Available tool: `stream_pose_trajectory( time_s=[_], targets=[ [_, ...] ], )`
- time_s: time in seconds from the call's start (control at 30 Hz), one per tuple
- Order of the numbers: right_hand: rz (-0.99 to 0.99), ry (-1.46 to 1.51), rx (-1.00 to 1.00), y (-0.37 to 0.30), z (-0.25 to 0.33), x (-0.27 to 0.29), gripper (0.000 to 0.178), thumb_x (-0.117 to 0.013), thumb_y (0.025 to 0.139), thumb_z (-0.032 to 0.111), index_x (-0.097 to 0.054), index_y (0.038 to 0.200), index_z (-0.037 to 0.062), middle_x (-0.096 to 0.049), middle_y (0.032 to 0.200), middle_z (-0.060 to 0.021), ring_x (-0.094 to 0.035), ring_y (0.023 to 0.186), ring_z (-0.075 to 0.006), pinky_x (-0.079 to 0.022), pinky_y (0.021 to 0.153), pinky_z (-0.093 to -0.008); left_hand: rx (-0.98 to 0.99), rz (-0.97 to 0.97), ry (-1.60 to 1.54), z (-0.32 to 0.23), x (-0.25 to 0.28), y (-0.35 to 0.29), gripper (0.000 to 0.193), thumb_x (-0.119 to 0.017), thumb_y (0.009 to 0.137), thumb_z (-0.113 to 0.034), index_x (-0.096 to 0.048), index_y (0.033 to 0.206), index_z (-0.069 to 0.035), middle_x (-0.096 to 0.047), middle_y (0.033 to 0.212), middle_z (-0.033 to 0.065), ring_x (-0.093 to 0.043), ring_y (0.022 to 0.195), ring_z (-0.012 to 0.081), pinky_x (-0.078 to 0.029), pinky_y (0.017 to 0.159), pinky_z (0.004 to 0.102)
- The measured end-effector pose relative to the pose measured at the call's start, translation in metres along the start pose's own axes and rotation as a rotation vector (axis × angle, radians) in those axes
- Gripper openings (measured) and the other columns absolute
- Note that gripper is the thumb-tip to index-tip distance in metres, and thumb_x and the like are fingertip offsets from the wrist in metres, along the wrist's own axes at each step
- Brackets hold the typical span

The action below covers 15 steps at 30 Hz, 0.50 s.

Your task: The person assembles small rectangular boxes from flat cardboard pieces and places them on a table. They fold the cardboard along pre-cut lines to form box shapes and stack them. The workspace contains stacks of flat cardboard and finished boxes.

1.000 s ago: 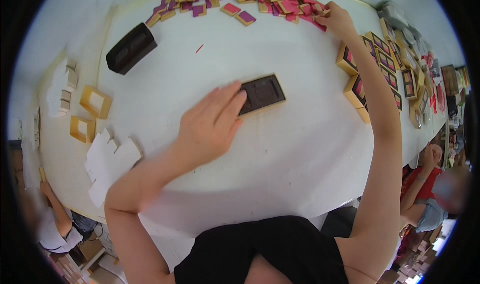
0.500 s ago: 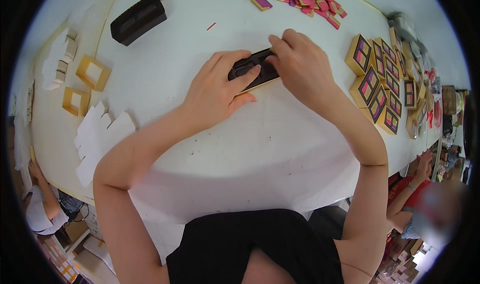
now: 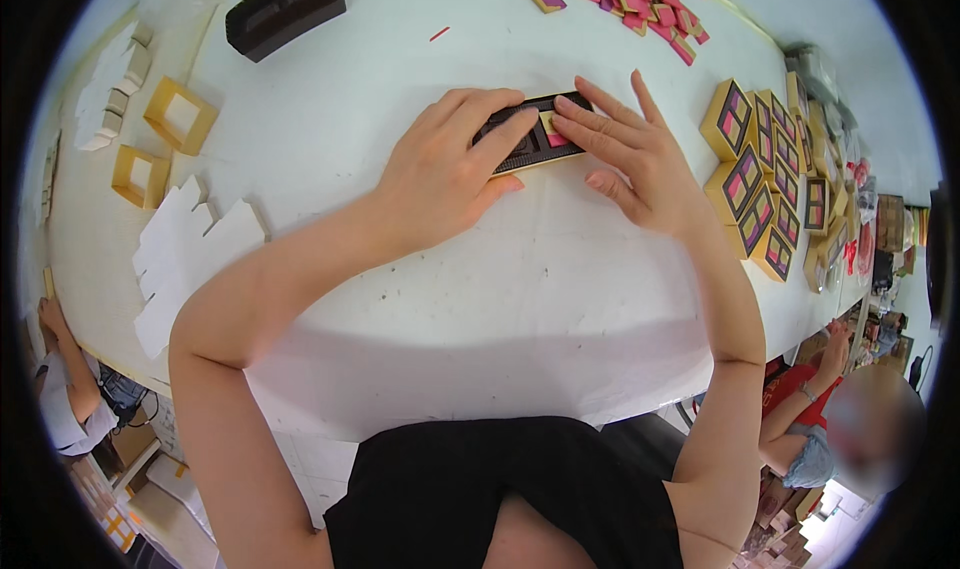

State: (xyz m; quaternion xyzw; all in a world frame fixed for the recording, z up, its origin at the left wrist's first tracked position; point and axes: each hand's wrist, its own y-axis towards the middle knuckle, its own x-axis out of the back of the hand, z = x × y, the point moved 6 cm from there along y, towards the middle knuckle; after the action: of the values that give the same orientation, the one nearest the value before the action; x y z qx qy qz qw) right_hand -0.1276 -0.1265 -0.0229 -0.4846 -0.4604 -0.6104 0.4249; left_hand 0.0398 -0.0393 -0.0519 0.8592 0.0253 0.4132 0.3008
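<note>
A long, low gold box with a dark brown tray (image 3: 540, 155) in it lies on the white table in front of me. My left hand (image 3: 440, 164) grips its left end, thumb and fingers around the edges. My right hand (image 3: 635, 154) has its fingers spread, the fingertips resting over the box's right end. Between the hands, a small pink and gold piece (image 3: 556, 140) shows in a compartment of the tray. Left of it, the tray is partly covered by my left fingers. What lies under my right fingertips is hidden.
A stack of dark trays (image 3: 285, 14) stands at the far left. Gold box sleeves (image 3: 140, 177) and white folded cards (image 3: 190, 259) lie left. Loose pink and gold pieces (image 3: 650, 9) are heaped at the back; filled gold boxes (image 3: 742, 189) line the right. Other people sit at both sides.
My right hand has opened out from a pinch, its fingers now spread over the box's right end. A pink and gold piece now shows in the tray. My left hand keeps its grip.
</note>
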Motion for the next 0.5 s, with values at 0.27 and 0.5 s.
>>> stream_pose_trajectory(
  time_s=[0.27, 0.5],
  targets=[
    [-0.46, 0.061, -0.466, 0.089, -0.111, -0.021, 0.036, -0.073, 0.09, 0.029, -0.071, 0.113, 0.0018, -0.075, 0.102, -0.0106, -0.071, 0.093, -0.0314, -0.055, 0.083, -0.0437, 0.221, 0.002, -0.092, 0.011, 0.004, -0.001, 0.093, -0.092, 0.065, -0.021, -0.045, 0.144, -0.007, -0.06, 0.125, 0.0133, -0.055, 0.114, 0.0337, -0.046, 0.098, 0.0435],
    [-0.381, 0.948, -0.698, 0.092, -0.135, -0.031, 0.023, -0.063, 0.095, 0.008, -0.069, 0.113, -0.0047, -0.074, 0.097, -0.0125, -0.073, 0.09, -0.0205, -0.06, 0.077, -0.033, 0.315, 0.031, -0.111, 0.02, 0.0, -0.007, 0.094, -0.093, 0.065, -0.019, -0.044, 0.145, -0.012, -0.064, 0.125, 0.0075, -0.056, 0.112, 0.0314, -0.045, 0.1, 0.0438]
  ],
)
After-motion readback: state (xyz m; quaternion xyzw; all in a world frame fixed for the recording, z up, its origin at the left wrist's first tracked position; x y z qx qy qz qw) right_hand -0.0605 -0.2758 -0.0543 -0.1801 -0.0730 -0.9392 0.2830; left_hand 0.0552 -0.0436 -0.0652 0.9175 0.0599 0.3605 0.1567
